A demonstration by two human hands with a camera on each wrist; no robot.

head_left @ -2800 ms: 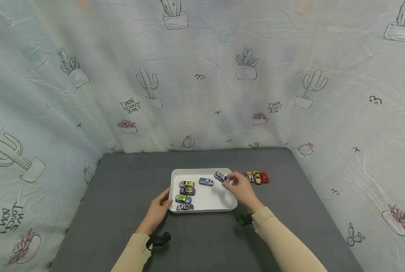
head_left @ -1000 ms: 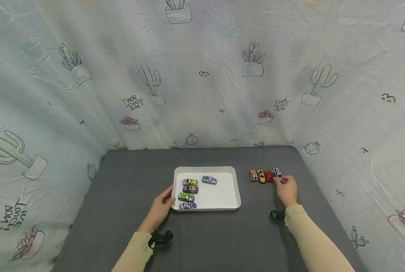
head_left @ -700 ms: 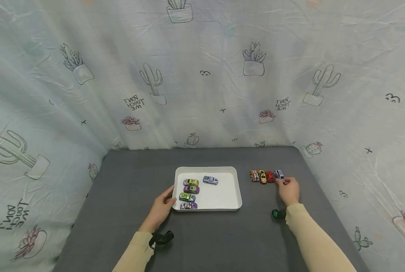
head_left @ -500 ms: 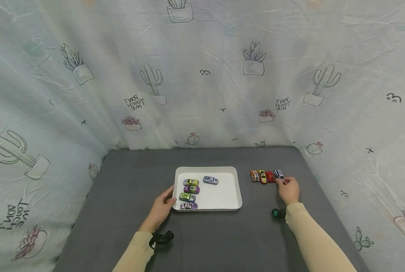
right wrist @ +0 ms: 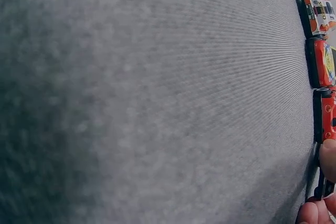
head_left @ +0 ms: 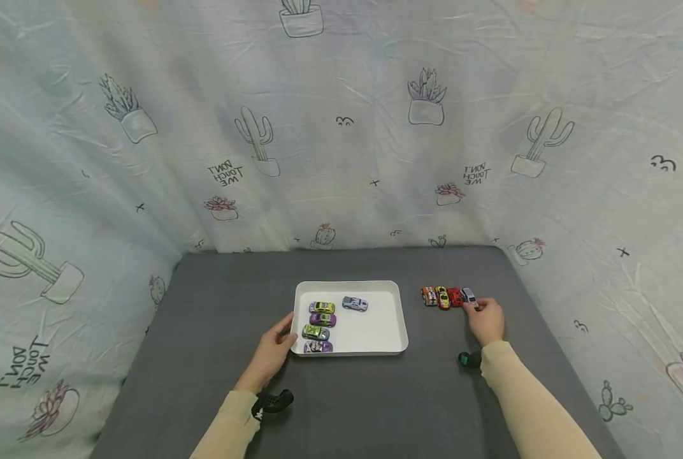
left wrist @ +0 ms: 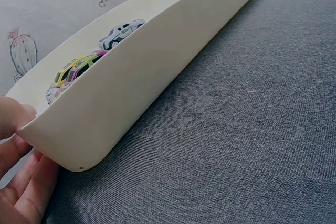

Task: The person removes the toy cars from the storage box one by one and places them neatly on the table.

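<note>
My left hand (head_left: 268, 357) grips the left side of a white tray (head_left: 370, 328), its thumb over the rim and fingers against the outer wall. Inside the tray stand a yellow toy car (head_left: 322, 307), a purple one (head_left: 322, 319), a green one (head_left: 315, 332), a purple-and-white one (head_left: 318, 347) and a pale grey-blue one (head_left: 355, 303). Right of the tray, my right hand (head_left: 487, 320) pinches the rear of a silver-white toy car (head_left: 468, 295) on the table. Beside it is a red toy car (head_left: 455, 298); in the right wrist view my fingers mostly hide the silver-white one.
Left of the red car, a yellow-and-red toy car (head_left: 443, 298) and an orange-and-white toy car (head_left: 429, 296) continue the row. Grey cloth covers the table (head_left: 364, 408). A curtain (head_left: 341, 166) with printed cacti hangs behind and at both sides.
My right hand has carried the silver-white toy car from above the tray to the row's right end, then nudged it left against the red car. My left hand keeps hold of the tray.
</note>
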